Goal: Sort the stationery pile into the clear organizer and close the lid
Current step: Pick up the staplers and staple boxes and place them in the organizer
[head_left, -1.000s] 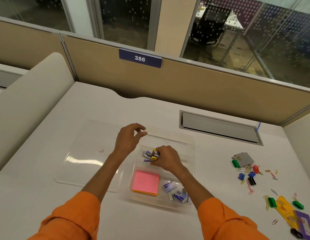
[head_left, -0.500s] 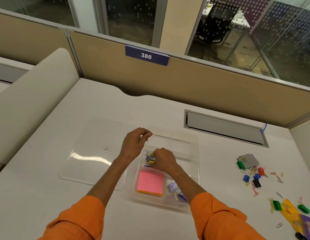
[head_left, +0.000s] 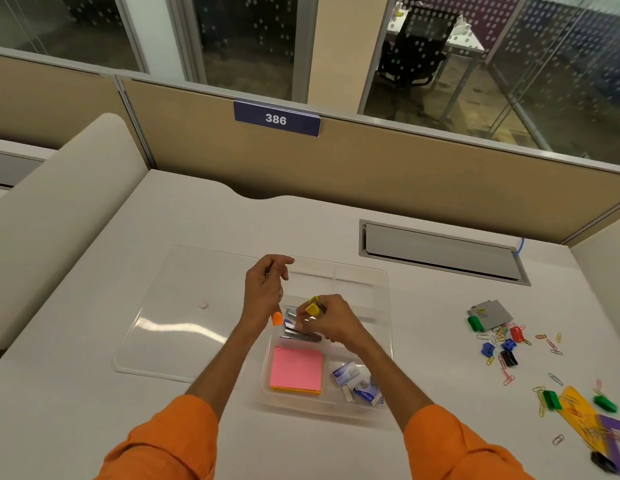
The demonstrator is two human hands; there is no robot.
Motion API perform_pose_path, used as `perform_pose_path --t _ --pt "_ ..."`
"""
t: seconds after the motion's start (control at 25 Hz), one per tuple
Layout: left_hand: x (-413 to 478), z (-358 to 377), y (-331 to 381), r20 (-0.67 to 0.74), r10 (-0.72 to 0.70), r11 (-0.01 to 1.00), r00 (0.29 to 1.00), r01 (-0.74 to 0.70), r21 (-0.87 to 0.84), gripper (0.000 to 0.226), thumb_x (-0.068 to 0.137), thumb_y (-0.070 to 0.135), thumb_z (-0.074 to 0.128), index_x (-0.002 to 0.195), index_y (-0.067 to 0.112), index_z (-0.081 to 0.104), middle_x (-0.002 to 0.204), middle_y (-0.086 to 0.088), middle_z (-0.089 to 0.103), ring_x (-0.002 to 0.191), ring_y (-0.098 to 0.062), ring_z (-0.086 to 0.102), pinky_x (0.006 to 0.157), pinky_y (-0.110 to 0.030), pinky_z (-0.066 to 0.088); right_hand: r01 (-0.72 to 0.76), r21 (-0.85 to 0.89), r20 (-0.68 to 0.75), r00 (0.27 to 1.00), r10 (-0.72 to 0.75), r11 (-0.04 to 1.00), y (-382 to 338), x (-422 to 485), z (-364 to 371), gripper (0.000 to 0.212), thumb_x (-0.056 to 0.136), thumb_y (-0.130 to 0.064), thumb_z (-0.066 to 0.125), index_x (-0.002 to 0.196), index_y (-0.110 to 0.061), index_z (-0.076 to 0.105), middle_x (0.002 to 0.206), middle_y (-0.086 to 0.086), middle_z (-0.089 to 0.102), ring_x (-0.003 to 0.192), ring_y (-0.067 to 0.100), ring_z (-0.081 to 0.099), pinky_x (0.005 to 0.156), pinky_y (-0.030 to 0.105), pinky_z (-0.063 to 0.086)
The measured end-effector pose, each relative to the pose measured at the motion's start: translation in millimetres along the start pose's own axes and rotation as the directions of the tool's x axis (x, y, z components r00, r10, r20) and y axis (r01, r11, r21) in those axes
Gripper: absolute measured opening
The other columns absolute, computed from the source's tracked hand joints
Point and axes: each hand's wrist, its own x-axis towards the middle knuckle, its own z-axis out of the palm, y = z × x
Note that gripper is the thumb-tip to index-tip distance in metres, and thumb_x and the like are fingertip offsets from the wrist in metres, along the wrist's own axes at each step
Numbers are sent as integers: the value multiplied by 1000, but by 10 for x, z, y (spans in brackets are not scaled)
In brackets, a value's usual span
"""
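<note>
The right hand [head_left: 331, 320] is pinching a yellow binder clip [head_left: 312, 308] between thumb and fingertips, just above the centre of the frame. The clip is sitting at the hand's upper-left tip, its yellow body facing the camera; its long axis is too small to tell. It is hovering directly over the middle-left compartment of the clear organizer [head_left: 388, 308], where several silver-handled binder clips [head_left: 300, 332] are already lying. So the coming move looks like a short drop straight down, and the right hand is the one placed to do it.

The left hand [head_left: 265, 292] is hanging just left of the clip, its fingers curled inward. An orange binder clip [head_left: 277, 319] is showing at its lower edge, but whether the hand is gripping it cannot be told.

Below the hands, pink sticky notes [head_left: 296, 370] and small staple boxes [head_left: 348, 372] are filling the organizer's nearer compartments. The lid [head_left: 184, 306] is lying flat on the desk [head_left: 94, 393] at the organizer's left, off the box. The loose pile of clips [head_left: 502, 342] is waiting at the right of the frame, well apart from both hands and nearer the right one.
</note>
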Motion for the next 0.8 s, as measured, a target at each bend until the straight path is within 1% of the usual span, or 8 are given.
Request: perform_pose_path --t 0.04,0.12,0.28,0.36,0.44,0.56,0.68,0.8 --pt "-14 37 -19 -32 -32 998 999 30 -53 23 102 18 49 98 12 70 71 -6 53 47 -16 37 43 -25 34 -29 207 77 997 13 978 -55 -109 -46 33 72 -23 84 101 -10 73 95 7 75 59 3 61 47 16 43" --pt "-50 125 -48 -79 -83 986 993 70 -153 22 101 19 51 97 9 70 71 -5 52 50 -15 40 45 -26 37 -86 393 133 991 36 916 -87 -240 -74 42 71 -26 86 107 -12 71 98 8 75 48 0 53 43 16 37" --pt "-125 312 -47 -120 -161 936 980 113 -333 21 101 13 50 94 5 69 70 -6 49 54 -13 41 50 -26 38 -122 453 88 992 92 883 13 -252 -7 39 66 -31 88 96 -10 74 64 1 61 42 7 36 42 21 27" --pt "-156 353 -33 -112 -152 943 982 110 -313 22 102 14 49 96 5 68 72 -6 54 57 -14 46 53 -26 42 -124 476 76 992 99 871 44 -270 -11 38 66 -30 88 92 -6 74 64 4 58 42 8 33 41 21 25" --pt "-158 304 -45 -32 -104 979 994 96 -177 24 102 16 47 99 7 69 81 -7 65 64 -16 58 59 -26 49 -111 475 36 994 107 873 68 -284 -52 39 65 -29 89 90 -4 72 63 2 58 41 7 34 41 20 25" --pt "-77 130 -85 285 -69 979 956 11 202 15 96 18 59 102 14 72 95 -1 73 82 -16 69 75 -26 54 -80 369 -70 991 114 926 128 -251 -160 35 65 -29 88 87 -7 72 56 -7 57 42 5 41 40 19 31" --pt "39 -21 -144 545 -149 829 825 -196 523 24 86 20 72 110 17 71 103 1 69 93 -13 65 82 -20 50 -33 214 -157 985 68 976 187 -190 -292 34 64 -32 88 85 -11 73 58 -7 61 48 4 50 43 18 39" --pt "85 2 -186 639 -176 625 749 -416 660 27 91 17 65 118 18 68 109 -1 68 97 -15 60 84 -24 47 0 131 -181 983 24 991 203 -116 -348 37 61 -30 90 90 -14 74 66 -8 65 55 0 54 51 13 42"
